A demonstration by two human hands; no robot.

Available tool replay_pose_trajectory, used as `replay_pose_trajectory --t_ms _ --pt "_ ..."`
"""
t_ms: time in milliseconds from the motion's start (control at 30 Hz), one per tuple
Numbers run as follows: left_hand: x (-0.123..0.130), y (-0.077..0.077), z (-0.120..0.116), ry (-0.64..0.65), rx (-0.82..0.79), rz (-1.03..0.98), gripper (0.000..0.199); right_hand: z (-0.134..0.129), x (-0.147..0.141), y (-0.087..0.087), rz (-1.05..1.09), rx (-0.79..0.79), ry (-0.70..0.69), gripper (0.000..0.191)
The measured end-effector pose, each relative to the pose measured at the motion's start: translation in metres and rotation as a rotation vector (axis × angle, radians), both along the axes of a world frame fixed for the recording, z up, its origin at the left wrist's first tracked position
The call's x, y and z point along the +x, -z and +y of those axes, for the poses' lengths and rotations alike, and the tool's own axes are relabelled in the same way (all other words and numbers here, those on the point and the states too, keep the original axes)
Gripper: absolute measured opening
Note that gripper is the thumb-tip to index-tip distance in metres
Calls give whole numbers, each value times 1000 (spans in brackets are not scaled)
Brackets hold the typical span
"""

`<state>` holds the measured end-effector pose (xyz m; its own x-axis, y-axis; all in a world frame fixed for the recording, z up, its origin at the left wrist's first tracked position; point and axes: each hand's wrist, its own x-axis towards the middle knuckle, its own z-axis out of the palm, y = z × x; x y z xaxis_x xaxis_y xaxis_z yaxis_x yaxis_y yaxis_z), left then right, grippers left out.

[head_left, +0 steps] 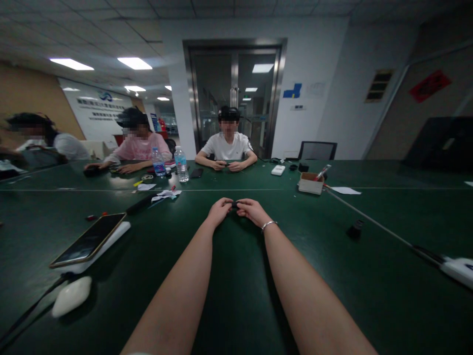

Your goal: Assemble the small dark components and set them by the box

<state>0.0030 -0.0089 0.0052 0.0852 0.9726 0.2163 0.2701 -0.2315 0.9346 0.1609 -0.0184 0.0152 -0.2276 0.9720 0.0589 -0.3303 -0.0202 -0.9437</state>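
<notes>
Both my arms reach forward over the dark green table (236,276). Between my fingertips is a small black object (234,204), too small and dark for me to name. My left hand (220,211) pinches its left end. From the other side, my right hand (253,211), with a silver bracelet (268,225) at the wrist, pinches its right end. The fingers partly cover the object, which is held at or just above the tabletop.
To the left lie a phone (92,239) on a white box, a white rounded case (72,297) and a cable. Bottles (181,165) stand further back. A small box (311,183), a black item (355,229) and a power strip (456,268) are right. Several people sit opposite.
</notes>
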Motion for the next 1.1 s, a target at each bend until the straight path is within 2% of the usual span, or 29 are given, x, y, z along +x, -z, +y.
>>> replay_pose_trajectory --t_ms 300,567,733,900,933,1033,1100 --pt "-3 5 3 -34 86 16 28 5 0 3 -18 -23 28 17" --pt "-5 -7 -8 -1 56 -123 38 6 2 5 -110 33 11 13" --pt "-7 -9 -10 16 53 -152 39 4 3 3 -136 59 -11 11" --pt "-6 -9 -9 18 24 -180 42 2 4 0 -84 92 -1 56" --pt "-6 -9 -10 22 24 -175 42 3 3 0 -99 78 6 56" --pt "-5 -10 -10 40 23 -162 41 5 1 0 -193 35 14 33" --pt "-6 -10 -10 52 21 -165 40 5 1 -1 -215 43 6 25"
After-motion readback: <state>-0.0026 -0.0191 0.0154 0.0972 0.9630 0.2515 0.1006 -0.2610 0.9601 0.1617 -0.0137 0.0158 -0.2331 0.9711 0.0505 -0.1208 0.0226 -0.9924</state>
